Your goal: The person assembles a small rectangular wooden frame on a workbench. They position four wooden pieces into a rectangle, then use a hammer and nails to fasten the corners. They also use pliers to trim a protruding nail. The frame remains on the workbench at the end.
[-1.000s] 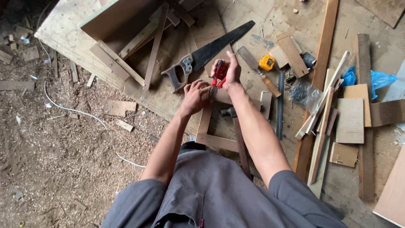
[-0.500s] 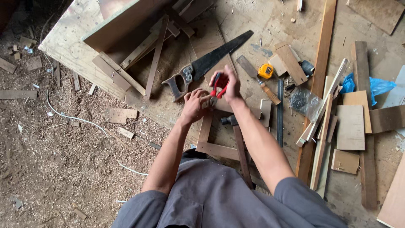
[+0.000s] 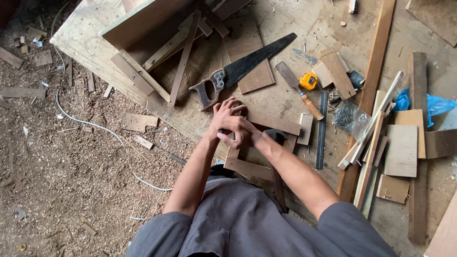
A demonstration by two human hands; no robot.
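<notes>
Where pliers showed, clasped hands (image 3: pixel 232 124)

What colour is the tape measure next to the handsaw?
Yellow with black trim; the tape measure shows clearly in the head view, right of the handsaw.

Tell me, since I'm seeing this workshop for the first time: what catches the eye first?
The two hands, left hand and right hand, pressed together over a small wooden frame at centre. Just beyond them lies a dark handsaw on the plywood board, with a yellow tape measure to its right.
</notes>
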